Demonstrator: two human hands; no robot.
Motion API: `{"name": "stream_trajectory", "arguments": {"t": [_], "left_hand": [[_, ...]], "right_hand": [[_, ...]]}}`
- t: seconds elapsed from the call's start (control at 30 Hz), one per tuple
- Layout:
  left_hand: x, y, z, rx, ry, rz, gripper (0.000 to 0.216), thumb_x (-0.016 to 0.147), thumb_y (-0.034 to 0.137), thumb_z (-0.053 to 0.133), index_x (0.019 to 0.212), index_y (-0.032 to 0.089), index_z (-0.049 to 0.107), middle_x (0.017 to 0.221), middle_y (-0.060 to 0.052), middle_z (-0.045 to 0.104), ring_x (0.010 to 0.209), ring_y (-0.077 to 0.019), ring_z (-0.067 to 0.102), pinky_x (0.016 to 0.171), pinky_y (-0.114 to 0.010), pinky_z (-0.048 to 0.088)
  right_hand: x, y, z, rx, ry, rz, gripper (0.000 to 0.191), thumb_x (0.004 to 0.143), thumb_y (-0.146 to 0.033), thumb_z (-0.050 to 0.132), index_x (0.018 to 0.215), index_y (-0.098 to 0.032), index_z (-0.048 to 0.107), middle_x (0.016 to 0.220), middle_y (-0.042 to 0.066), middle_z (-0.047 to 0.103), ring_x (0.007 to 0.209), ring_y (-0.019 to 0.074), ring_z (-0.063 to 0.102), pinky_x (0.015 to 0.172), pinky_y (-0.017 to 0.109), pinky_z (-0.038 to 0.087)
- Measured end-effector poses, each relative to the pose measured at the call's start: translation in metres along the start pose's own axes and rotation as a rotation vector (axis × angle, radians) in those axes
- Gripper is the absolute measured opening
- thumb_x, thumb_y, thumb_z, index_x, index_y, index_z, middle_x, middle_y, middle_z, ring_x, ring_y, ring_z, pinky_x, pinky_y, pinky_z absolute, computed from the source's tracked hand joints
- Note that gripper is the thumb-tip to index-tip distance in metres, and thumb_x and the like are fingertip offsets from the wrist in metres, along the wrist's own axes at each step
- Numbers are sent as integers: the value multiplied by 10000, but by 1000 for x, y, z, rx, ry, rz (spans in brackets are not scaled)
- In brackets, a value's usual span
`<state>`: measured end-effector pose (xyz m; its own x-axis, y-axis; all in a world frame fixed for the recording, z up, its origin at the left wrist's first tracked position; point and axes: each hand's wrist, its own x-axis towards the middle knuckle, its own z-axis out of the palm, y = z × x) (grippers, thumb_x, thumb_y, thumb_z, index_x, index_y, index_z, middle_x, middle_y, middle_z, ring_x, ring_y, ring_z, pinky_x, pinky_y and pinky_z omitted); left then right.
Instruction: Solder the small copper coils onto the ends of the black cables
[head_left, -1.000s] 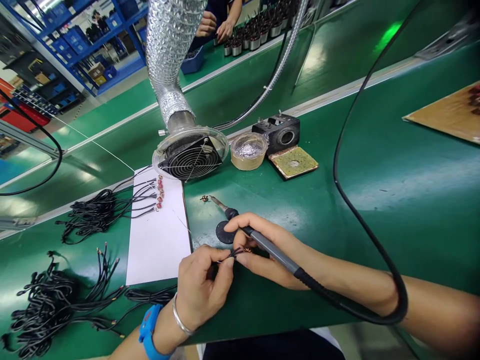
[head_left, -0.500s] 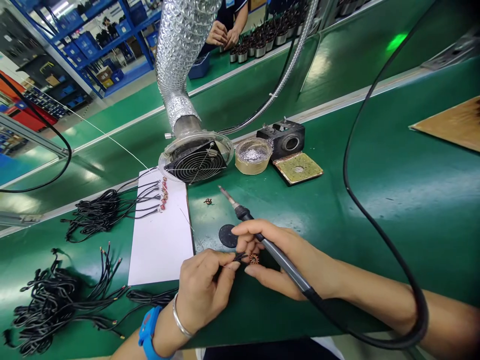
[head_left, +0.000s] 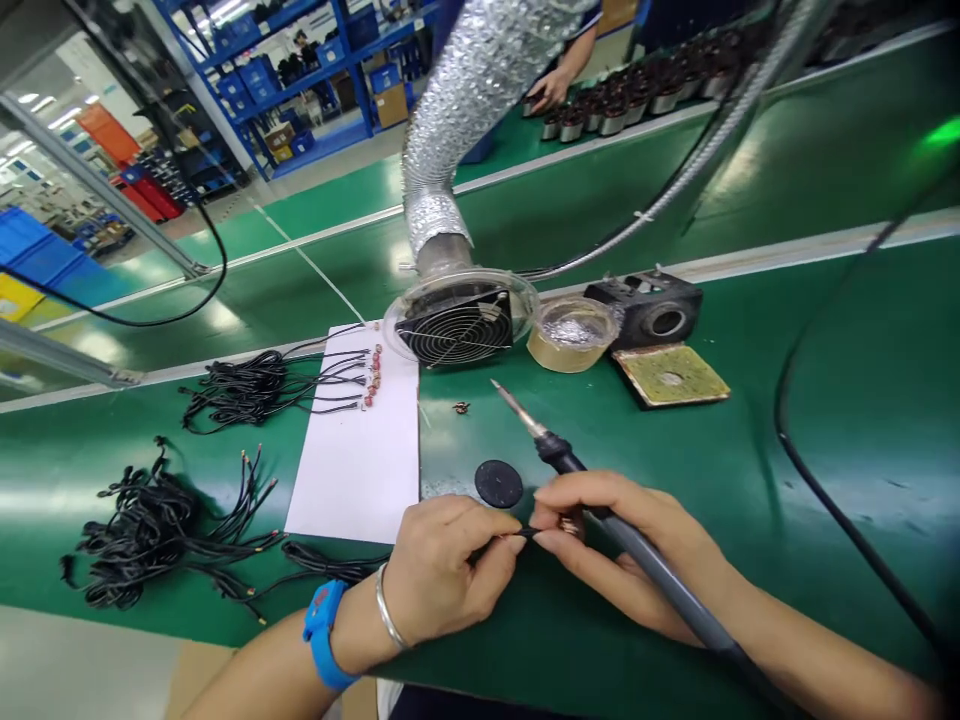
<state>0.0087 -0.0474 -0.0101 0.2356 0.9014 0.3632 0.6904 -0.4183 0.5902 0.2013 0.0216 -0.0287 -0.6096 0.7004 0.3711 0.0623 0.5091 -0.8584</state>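
Note:
My left hand (head_left: 454,560), with a blue wristband and a silver bangle, pinches a thin black cable (head_left: 529,532) at its end. Close beside it, my right hand (head_left: 637,530) holds a soldering iron (head_left: 652,565) between thumb and fingers, its tip pointing up and left. The same hand's fingertips meet the black cable and keep a small copper-wound ring coil (head_left: 571,525), which is mostly hidden behind the fingers. A black round disc (head_left: 499,484) lies just beyond the fingertips. Another small coil (head_left: 460,408) rests farther back.
A white sheet (head_left: 352,460) bears cable ends with red coils (head_left: 373,375). Black cable bundles (head_left: 142,540) lie left. A fan (head_left: 457,328) on a foil duct (head_left: 465,110), a solder tub (head_left: 571,335) and a yellow sponge (head_left: 673,375) stand behind. Across the bench shows another person's hand (head_left: 551,90).
The view has shifted, so the bench things sit farther right. My right fingers have closed in on the black cable and now cover most of the coil. The other person's hands have moved.

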Motion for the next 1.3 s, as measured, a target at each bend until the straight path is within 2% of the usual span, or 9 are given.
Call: {"name": "stream_trajectory", "arguments": {"t": [0.2, 0.3, 0.4, 0.6, 0.8, 0.87, 0.97, 1.1, 1.3], "left_hand": [[-13, 8, -57, 386, -248, -72, 133, 888, 299, 575, 919, 173, 604, 787, -63, 645, 724, -226, 605, 645, -352, 481], [-45, 2, -109, 497, -537, -296, 203, 810, 263, 680, 984, 204, 591, 866, -44, 653, 791, -237, 625, 688, -351, 490], [-83, -15, -138, 612, -593, -491, 335, 749, 176, 727, 1051, 203, 587, 957, -55, 661, 881, -256, 646, 739, -352, 498], [-107, -28, -150, 629, -446, -385, 110, 910, 199, 536, 947, 214, 638, 824, -31, 657, 752, -195, 639, 653, -298, 479], [-92, -22, -251, 837, -20, -267, 224, 925, 363, 520, 1067, 264, 662, 806, -8, 657, 666, -147, 600, 620, -259, 450], [-82, -45, -286, 957, 82, -294, 271, 916, 415, 498, 1043, 263, 684, 843, -3, 669, 701, -156, 599, 660, -269, 443], [-64, -101, -315, 1002, -51, -437, 319, 908, 377, 474, 1069, 200, 684, 996, -70, 681, 889, -235, 618, 782, -337, 464], [-41, -175, -318, 891, -218, -472, 270, 856, 324, 510, 1016, 207, 694, 959, -82, 693, 903, -250, 619, 832, -334, 461], [-20, -230, -307, 835, -270, -487, 307, 806, 281, 519, 1044, 236, 707, 905, -62, 673, 815, -226, 620, 792, -296, 460]], "right_hand": [[-3, 5, -2, -176, 26, -37, 264, 885, -160, 600, 1090, -311, 531, 824, -12, 689, 684, 153, 674, 613, 256, 545], [-3, 10, -5, -258, 17, -25, 233, 880, -216, 613, 1079, -312, 539, 833, -12, 706, 690, 170, 694, 614, 270, 557], [-4, 19, -7, -327, 12, -19, 222, 865, -280, 626, 1073, -315, 556, 845, -13, 719, 675, 190, 705, 607, 291, 572], [2, 15, -3, -422, 149, 38, 172, 845, -426, 636, 982, -326, 606, 814, -5, 700, 653, 228, 685, 628, 375, 561], [61, -36, 28, -406, 351, -147, 116, 859, -283, 664, 966, -303, 625, 856, 37, 701, 699, 215, 665, 682, 361, 531], [89, -37, 54, -350, 259, -241, 141, 862, -217, 638, 988, -271, 607, 869, 24, 691, 709, 191, 653, 699, 332, 531], [126, -13, 100, -358, 92, -285, 197, 894, -124, 499, 1008, -233, 616, 882, 39, 684, 766, 192, 639, 724, 325, 518], [151, 35, 147, -433, -24, -255, 275, 878, -76, 460, 1041, -215, 633, 827, 51, 657, 772, 210, 589, 697, 322, 488], [158, 54, 159, -478, -101, -167, 306, 896, -102, 448, 1101, -223, 639, 762, 49, 599, 874, 247, 499, 768, 350, 435]]}}
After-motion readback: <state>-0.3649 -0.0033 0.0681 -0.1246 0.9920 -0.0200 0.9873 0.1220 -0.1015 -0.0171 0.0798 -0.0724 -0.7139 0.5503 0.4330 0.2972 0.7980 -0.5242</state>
